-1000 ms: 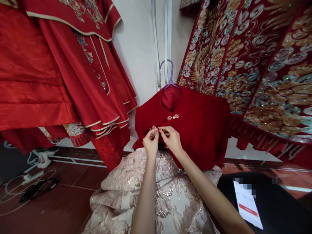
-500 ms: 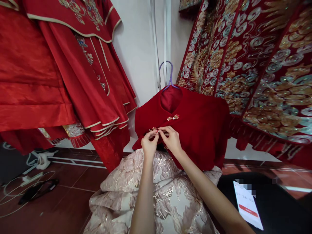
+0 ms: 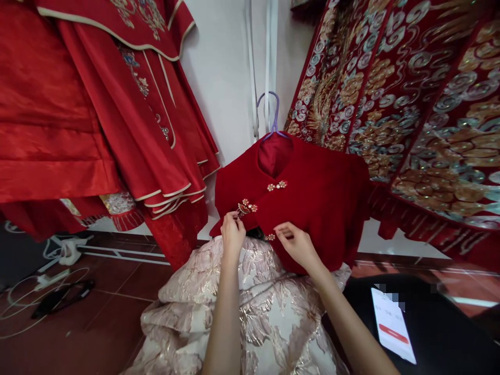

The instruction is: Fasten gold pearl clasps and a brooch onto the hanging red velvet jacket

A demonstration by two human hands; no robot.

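Note:
A dark red velvet jacket [image 3: 320, 203] hangs on a purple hanger [image 3: 275, 117] in front of me. Pearl-and-gold flower clasps [image 3: 277, 186] join its front near the neckline. Lower left on the jacket is a gold and red ornament [image 3: 247, 207] with small flowers. My left hand [image 3: 233, 232] is closed at the ornament's lower left side; what its fingertips pinch is too small to make out. My right hand [image 3: 296, 244] is at the front panel, fingers loosely bent and apart, just right of a lower flower button [image 3: 270, 237]. Between the hands the front parts below the ornament.
Pale floral brocade fabric [image 3: 273, 312] spreads beneath my forearms. Red garments [image 3: 156, 120] hang at left, a heavily embroidered one [image 3: 390, 114] at right. A lit phone [image 3: 394, 328] lies on a black surface [image 3: 441, 323]. Cables and a power strip [image 3: 52, 279] lie on the tiled floor.
My hands, which met at the ornament, have moved apart. The right moved right and down to beside the lower button; the left shifted slightly left and down. The ornament is now uncovered.

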